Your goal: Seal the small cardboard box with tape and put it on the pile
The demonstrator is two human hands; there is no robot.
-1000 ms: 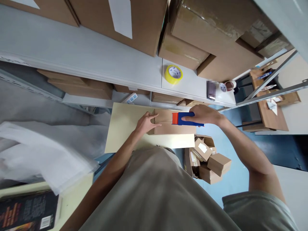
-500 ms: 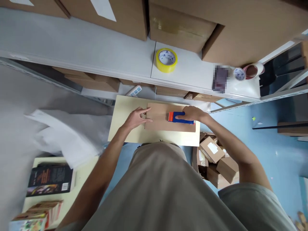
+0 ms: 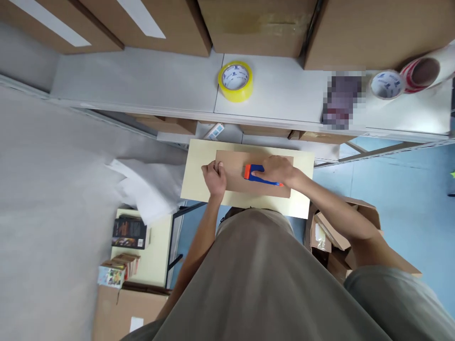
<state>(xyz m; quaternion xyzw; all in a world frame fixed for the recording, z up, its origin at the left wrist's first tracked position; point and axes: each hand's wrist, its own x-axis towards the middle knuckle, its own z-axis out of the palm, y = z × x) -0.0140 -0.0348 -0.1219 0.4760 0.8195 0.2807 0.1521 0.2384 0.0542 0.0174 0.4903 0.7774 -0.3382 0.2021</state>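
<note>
Cardboard box [image 3: 249, 182] lies flat on a pale table [image 3: 199, 154], between the two hands. On its top, the right hand [image 3: 279, 169] is closed around a blue and orange tape dispenser [image 3: 256, 173] and presses it down. At the box's left end, the left hand [image 3: 214, 177] is curled into a loose fist, gripping the edge. Beyond both hands, a yellow tape roll [image 3: 235, 80] sits on a grey shelf [image 3: 142, 80]. Books [image 3: 128, 232] lie well to the left hand's near side.

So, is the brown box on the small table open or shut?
Shut: the brown box shows a flat top, with the right hand holding the tape dispenser on it.
</note>
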